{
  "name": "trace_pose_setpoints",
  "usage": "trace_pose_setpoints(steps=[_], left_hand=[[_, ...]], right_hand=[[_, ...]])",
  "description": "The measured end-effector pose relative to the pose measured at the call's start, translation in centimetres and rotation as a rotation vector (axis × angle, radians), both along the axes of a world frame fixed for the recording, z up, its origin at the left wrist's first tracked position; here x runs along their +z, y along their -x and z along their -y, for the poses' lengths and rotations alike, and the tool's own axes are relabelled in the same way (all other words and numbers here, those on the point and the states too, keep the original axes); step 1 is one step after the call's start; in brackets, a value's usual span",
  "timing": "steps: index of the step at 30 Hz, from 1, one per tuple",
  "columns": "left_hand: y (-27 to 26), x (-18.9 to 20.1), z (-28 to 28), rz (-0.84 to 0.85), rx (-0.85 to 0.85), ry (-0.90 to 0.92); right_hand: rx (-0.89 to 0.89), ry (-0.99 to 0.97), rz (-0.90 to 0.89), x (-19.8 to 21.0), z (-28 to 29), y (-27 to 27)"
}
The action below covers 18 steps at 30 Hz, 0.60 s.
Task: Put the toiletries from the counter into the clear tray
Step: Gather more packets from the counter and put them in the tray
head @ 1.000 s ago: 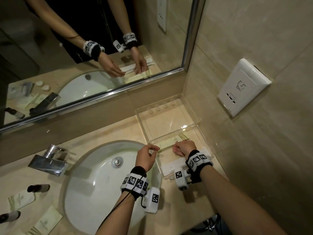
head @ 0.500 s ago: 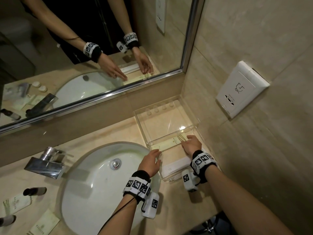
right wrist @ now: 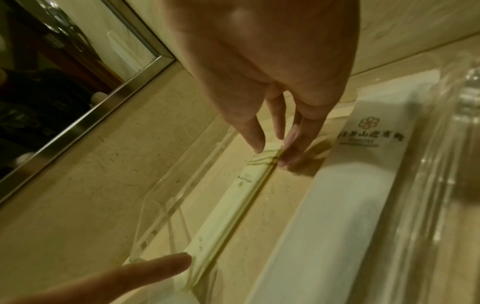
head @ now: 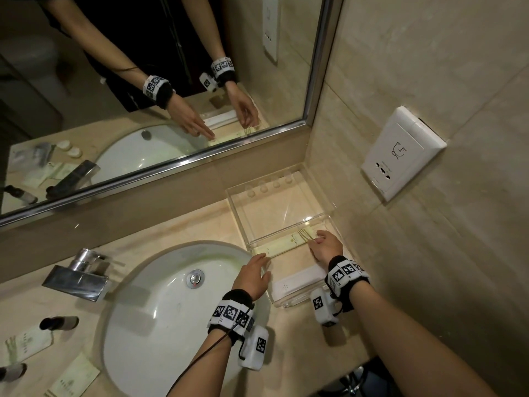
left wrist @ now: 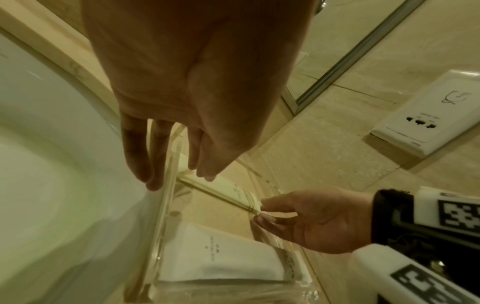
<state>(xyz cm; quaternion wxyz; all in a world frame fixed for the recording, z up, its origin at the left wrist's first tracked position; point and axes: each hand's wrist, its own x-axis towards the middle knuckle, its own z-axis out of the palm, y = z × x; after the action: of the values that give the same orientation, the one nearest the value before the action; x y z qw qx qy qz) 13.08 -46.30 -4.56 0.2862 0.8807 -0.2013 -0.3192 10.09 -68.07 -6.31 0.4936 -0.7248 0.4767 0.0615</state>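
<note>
The clear tray (head: 238, 216) stands on the counter right of the basin, against the wall. A long pale yellow packet (head: 286, 243) lies across its middle, and a white packet (head: 297, 282) lies in the near part. My left hand (head: 262, 262) reaches over the tray's left rim, and its straight fingers touch the yellow packet's left end (right wrist: 192, 261). My right hand (head: 315, 243) is inside the tray, with index finger and thumb pinching the packet's right end (left wrist: 255, 206). The far half of the tray holds nothing.
The white basin (head: 171, 325) and a chrome faucet (head: 77, 279) fill the middle. At far left on the counter lie two dark small bottles (head: 58, 323) (head: 13, 372) and two pale packets (head: 27, 343) (head: 76, 376). A wall socket (head: 400, 156) hangs right of the tray.
The yellow packet, held above the tray's divider by both hands a second ago, now lies flat in the tray. Both hands have lowered and their fingers have straightened out.
</note>
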Motion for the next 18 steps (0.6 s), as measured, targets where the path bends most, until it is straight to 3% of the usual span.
trace_pose_setpoints(steps=[4,6,11,18], left_hand=[[0.4,1.7,-1.0,0.096,0.294,0.206],[0.6,2.6,-2.2,0.072,0.444,0.293],[2.8,5.5,-6.9,-0.075,0.781,0.437],[7.3,8.6,-16.0,0.031,1.067,0.447]], right_hand=[[-0.138,-0.187,0.118,0.4,-0.2,0.5],[-0.122,-0.293,0.192,1.7,-1.3,0.9],[0.124,-0.327,0.294,5.4,-6.7,1.3],[0.544,-0.389,0.318,8.5,-17.3,0.6]])
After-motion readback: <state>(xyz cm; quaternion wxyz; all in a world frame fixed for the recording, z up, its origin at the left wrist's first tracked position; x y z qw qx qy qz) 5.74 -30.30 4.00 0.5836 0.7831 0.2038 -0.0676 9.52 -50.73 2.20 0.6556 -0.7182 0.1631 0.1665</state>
